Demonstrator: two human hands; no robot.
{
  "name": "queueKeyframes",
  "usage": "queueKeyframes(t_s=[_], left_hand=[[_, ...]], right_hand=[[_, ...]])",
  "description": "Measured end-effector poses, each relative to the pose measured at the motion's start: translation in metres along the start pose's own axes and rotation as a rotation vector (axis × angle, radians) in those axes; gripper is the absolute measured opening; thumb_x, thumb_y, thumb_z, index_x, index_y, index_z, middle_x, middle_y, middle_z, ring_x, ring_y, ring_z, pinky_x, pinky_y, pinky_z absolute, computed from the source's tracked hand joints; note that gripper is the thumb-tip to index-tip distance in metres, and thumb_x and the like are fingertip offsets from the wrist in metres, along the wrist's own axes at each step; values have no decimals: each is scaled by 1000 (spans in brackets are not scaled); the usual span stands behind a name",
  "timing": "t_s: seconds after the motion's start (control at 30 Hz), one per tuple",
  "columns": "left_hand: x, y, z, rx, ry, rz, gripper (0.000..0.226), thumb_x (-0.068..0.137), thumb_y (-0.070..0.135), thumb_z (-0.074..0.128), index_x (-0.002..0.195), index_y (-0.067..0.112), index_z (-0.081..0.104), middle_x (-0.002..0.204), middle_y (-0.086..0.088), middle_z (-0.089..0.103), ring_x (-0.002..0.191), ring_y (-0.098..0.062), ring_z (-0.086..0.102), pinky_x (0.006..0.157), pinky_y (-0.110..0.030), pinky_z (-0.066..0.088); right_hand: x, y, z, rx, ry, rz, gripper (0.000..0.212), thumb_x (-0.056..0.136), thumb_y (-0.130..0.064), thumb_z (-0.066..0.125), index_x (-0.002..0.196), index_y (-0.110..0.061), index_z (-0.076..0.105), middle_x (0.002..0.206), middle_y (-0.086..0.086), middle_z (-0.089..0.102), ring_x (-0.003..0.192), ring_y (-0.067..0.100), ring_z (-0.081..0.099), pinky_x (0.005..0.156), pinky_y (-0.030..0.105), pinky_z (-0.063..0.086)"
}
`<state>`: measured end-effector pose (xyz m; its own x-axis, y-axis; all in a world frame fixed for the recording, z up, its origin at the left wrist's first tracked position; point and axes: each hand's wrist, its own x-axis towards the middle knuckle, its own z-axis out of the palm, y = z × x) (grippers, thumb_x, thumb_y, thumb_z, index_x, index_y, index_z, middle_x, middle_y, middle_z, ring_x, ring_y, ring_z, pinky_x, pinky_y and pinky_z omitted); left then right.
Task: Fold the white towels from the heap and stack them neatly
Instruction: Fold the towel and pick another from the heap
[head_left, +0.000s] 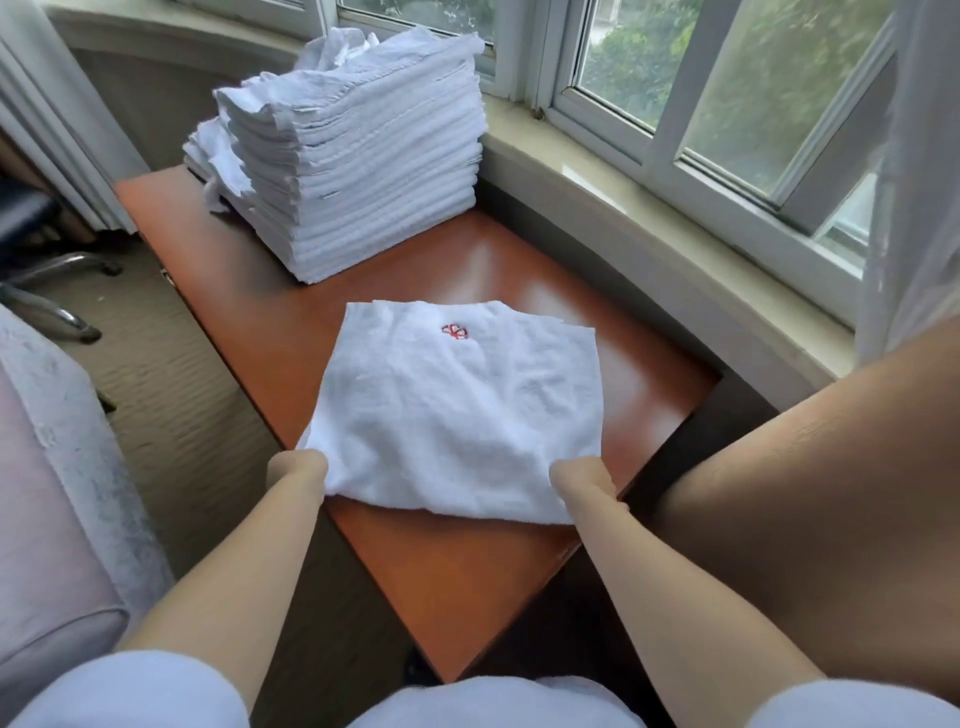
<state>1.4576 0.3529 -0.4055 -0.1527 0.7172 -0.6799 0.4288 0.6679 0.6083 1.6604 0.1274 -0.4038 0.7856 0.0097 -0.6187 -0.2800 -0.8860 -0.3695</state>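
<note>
A white towel (457, 410) with a small red embroidered mark lies folded on the orange-brown table (452, 582), its near edge lifted slightly. My left hand (298, 467) grips the towel's near left corner, fingers hidden under the cloth. My right hand (584, 480) grips the near right corner the same way. At the table's far end stands a tall stack of folded white towels (374, 171). A crumpled heap of white towels (337, 44) shows behind and above the stack.
A window sill (649, 208) and windows run along the table's right side. A sheer curtain (914, 182) hangs at right. An office chair base (52, 291) stands on the carpet at left. A pale upholstered seat (47, 519) is near left.
</note>
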Motion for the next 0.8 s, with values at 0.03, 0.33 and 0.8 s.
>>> queueKeyframes(t_s=[0.03, 0.33, 0.8], left_hand=[[3, 0, 2, 151, 42, 53, 43, 100, 14, 43, 140, 0, 42, 143, -18, 45, 129, -33, 46, 101, -39, 44], [11, 34, 33, 689, 80, 462, 53, 92, 43, 49, 133, 8, 48, 136, -14, 46, 127, -34, 39, 106, -47, 33], [64, 92, 73, 573, 155, 492, 36, 98, 21, 44, 127, 1, 50, 134, -21, 45, 121, -40, 44, 101, -43, 38]], right_hand=[[2, -7, 1, -21, 23, -13, 34, 87, -23, 48, 119, -12, 53, 120, 8, 62, 117, 31, 51, 108, 44, 24], [17, -47, 9, 104, 91, -66, 55, 94, -18, 46, 146, -6, 29, 146, 15, 34, 127, 34, 43, 88, 37, 44], [76, -117, 23, 138, 151, -67, 54, 95, -36, 46, 144, -14, 40, 143, 7, 43, 129, 31, 41, 108, 42, 31]])
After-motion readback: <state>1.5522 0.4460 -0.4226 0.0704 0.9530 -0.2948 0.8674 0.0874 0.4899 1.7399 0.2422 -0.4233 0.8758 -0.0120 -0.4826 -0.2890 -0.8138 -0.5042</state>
